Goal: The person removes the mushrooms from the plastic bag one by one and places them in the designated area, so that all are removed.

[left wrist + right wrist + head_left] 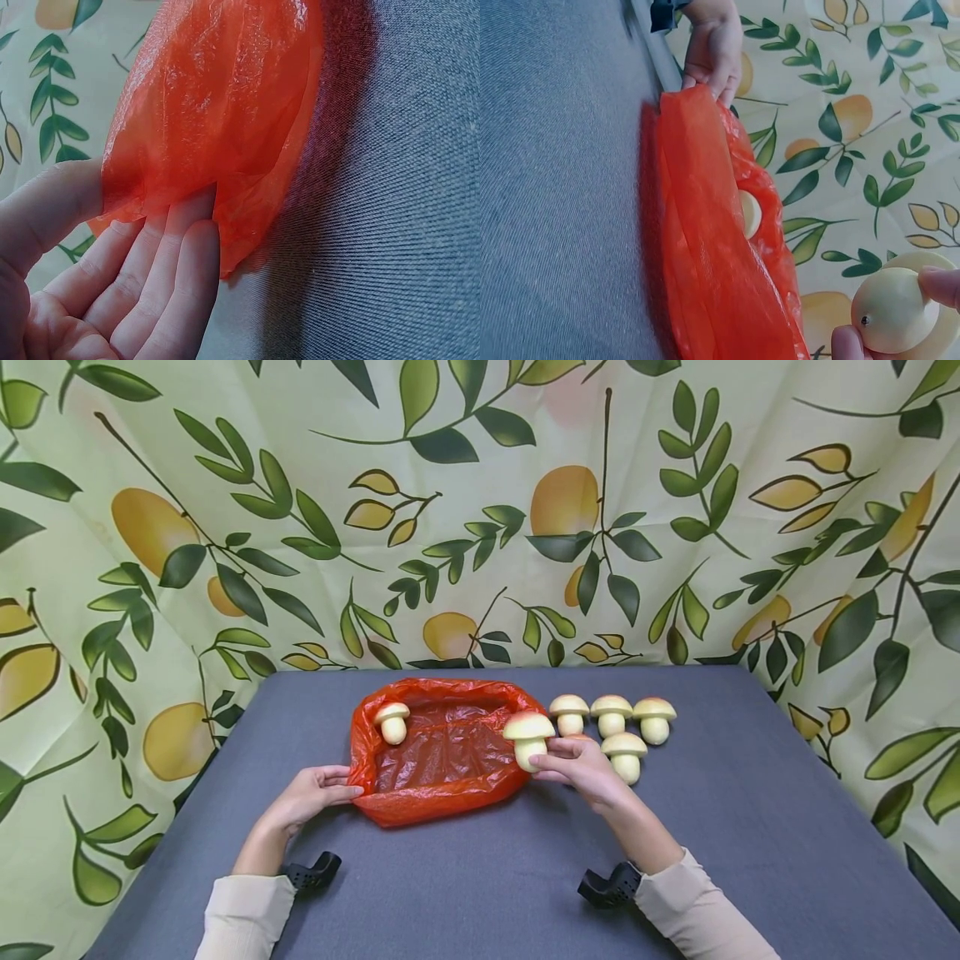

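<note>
A red plastic bag (438,802) lies on the table with its mouth spread wide. My left hand (309,795) pinches the bag's left edge, thumb on one side of the film and fingers on the other in the left wrist view. In my right hand (587,768) is a toy mushroom (528,739), pale with a reddish cap top, gripped by its stem above the bag's right rim. The right wrist view shows the stem's round end (892,311) between thumb and finger. Inside the bag, at its left, stands another toy mushroom (392,724).
Several more toy mushrooms (611,714) stand right of the bag, one partly hidden behind my right hand. They rest on a grey-blue cloth-covered table (465,893). A leaf-and-fruit patterned curtain (480,568) rises behind the table and along its sides.
</note>
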The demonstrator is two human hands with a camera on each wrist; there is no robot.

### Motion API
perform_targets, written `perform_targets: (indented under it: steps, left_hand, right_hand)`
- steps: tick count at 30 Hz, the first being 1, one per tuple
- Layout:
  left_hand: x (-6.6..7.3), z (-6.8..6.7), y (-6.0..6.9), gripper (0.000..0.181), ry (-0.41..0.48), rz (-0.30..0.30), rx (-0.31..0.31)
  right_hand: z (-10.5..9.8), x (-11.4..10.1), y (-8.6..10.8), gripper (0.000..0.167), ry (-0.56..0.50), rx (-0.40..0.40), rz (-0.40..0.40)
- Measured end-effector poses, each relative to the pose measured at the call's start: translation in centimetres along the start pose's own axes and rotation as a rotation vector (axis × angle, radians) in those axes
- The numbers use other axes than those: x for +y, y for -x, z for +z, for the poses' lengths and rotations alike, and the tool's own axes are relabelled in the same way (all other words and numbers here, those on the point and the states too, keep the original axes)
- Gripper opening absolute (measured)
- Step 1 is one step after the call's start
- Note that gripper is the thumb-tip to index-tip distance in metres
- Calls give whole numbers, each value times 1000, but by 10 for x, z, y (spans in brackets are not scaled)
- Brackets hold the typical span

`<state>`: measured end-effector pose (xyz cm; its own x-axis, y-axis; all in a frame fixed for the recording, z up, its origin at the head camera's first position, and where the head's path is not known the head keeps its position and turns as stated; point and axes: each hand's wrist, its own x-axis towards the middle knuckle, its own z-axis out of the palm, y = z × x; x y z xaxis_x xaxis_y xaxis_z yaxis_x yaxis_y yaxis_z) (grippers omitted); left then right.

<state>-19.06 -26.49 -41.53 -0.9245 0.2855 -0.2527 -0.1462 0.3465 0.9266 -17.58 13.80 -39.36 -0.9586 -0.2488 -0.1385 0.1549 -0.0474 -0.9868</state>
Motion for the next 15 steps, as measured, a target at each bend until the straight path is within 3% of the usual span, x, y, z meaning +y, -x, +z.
perform_targets:
  steps: [15]
  left_hand:
    - [0, -1, 0, 55, -7, 7, -16]
  right_hand:
    - [-31, -3, 23, 60, 41, 68, 30]
